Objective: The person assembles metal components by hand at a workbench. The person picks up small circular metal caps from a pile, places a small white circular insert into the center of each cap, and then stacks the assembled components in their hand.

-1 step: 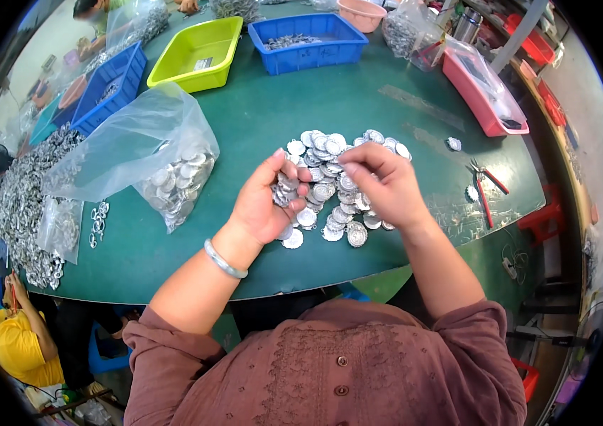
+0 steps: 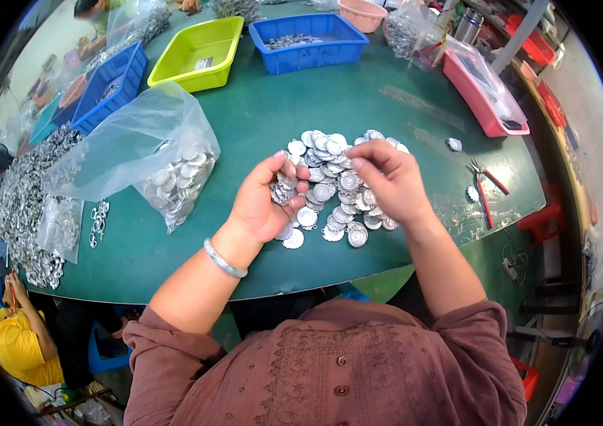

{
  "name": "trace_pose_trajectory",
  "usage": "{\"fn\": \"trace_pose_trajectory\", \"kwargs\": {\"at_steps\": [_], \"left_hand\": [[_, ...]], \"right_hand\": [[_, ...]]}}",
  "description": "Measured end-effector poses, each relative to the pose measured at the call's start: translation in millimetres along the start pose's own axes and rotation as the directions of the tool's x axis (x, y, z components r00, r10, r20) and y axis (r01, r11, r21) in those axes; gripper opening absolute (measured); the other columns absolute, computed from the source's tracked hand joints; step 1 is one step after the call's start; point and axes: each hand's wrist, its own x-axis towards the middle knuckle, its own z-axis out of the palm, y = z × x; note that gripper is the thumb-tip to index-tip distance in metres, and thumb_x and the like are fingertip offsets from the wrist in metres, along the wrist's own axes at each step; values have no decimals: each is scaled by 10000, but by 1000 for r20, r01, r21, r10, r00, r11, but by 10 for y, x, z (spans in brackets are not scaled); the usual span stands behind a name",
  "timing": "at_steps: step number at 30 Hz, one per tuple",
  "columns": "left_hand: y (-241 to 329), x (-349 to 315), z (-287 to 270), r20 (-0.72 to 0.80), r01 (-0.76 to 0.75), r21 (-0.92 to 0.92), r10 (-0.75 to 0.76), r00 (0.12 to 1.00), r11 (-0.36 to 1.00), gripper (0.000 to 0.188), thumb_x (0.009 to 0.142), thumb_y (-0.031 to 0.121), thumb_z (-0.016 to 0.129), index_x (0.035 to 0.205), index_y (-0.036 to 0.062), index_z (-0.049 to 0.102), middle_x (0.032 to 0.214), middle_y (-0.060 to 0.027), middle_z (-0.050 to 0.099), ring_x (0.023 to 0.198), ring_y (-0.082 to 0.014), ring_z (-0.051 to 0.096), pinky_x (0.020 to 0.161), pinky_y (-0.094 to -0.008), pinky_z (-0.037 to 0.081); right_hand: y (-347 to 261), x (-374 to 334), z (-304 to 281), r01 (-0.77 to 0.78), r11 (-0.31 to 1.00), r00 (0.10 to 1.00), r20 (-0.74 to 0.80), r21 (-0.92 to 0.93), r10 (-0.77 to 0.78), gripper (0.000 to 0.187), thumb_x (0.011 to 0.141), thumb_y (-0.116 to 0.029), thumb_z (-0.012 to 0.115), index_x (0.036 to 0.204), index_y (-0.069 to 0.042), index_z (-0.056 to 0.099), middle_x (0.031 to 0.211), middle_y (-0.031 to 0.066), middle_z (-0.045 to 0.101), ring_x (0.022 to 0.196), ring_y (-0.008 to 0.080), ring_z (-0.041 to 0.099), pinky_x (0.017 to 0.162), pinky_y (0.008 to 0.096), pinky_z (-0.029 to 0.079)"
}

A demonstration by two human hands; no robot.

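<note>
Hands [image 2: 262,206]: left cupping discs [image 2: 284,190] | silvery, round, scalloped | bag [image 2: 173,121]: translucent plastic

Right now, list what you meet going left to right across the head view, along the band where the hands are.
Heap of small metal pieces, clear plastic bag, left hand, pile of silver discs, right hand, upper lone disc, red-handled pliers.

Right hand [image 2: 393,179] now slightly farther right, farther from the left hand [image 2: 260,200]
</note>
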Motion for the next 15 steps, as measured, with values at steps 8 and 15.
{"fn": "trace_pose_trajectory", "kwargs": {"at_steps": [8,15], "left_hand": [[-11,-30,128,-241,-58,82,76,967,995,230,785,59,489,1007,31,544,813,-61,543,701,-173,502,543,-250,412],[15,2,2,7,-42,89,42,999,995,166,844,134,522,970,27,530,726,-25,498,648,-128,477,506,-227,374]], "right_hand": [[173,222,-178,30,836,996,84,-547,19,173,776,-51,551,934,-8,606,874,122,572,823,262,556,722,342,446],[345,515,-21,172,612,976,218,-772,1,308,747,-158,612,1037,-56,594,1002,138,542,985,308,489,852,406,386]]}}
